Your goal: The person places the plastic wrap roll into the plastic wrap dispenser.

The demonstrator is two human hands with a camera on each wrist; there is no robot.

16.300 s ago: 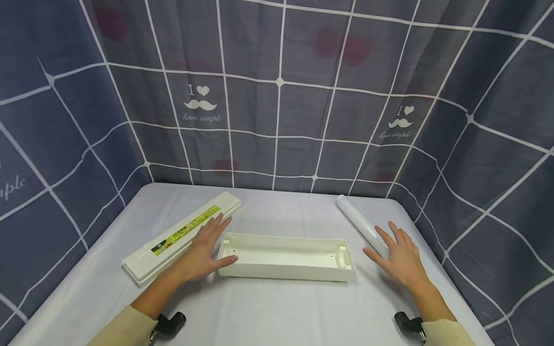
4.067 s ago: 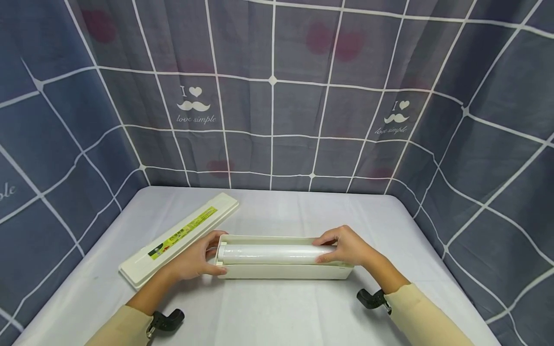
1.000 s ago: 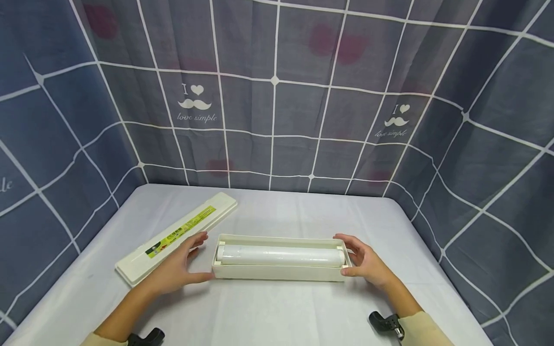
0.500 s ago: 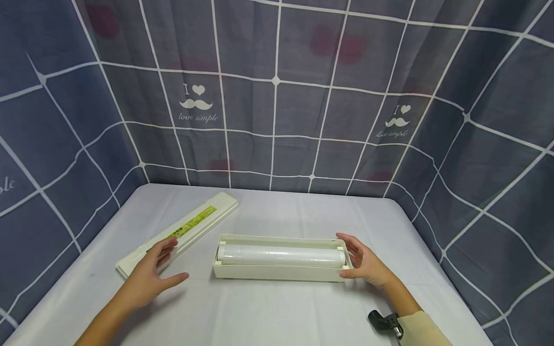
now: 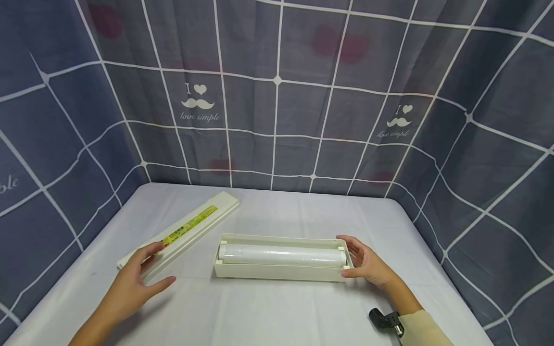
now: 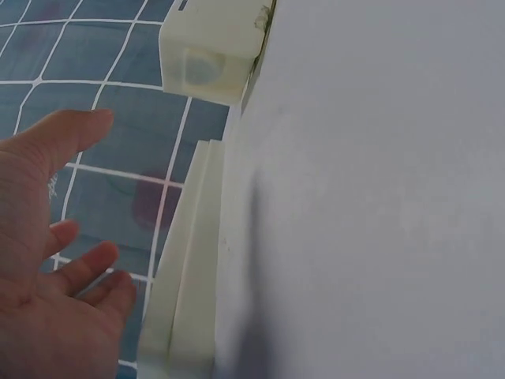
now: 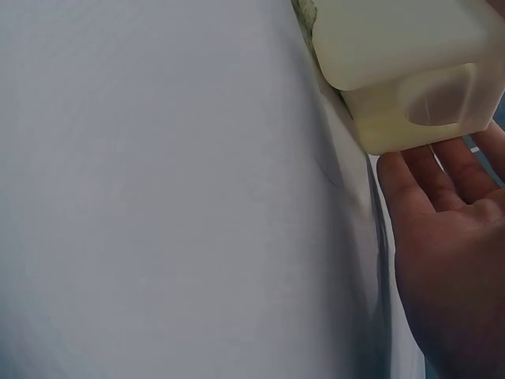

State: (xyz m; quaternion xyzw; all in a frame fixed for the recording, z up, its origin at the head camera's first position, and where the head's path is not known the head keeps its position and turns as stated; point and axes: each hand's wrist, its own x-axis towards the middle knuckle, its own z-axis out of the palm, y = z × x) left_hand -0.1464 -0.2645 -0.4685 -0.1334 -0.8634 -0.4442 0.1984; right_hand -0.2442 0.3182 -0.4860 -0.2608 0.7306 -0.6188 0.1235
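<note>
"Which one's nearer the lid (image 5: 190, 226)?"
"Left hand (image 5: 127, 290), spread wide; the lid's by its fingertips, slanting lengthwise away rightward."
"And the right hand (image 5: 370, 265)?"
"Gripping the box (image 5: 279, 272) by its right end."

In the head view, the left hand (image 5: 132, 286) hides part of the 8 o'clock end of the lid (image 5: 190, 238), and the fine print on the label (image 5: 190, 225) is too small to read. The right hand (image 5: 368, 264) partly covers the 3 o'clock end of the box (image 5: 279, 272); the underside of the roll (image 5: 283, 255) is hidden inside. At 9 o'clock, a word on the curtain (image 5: 255, 110) is cut off. The left wrist view crops the box at 12 o'clock.
</note>
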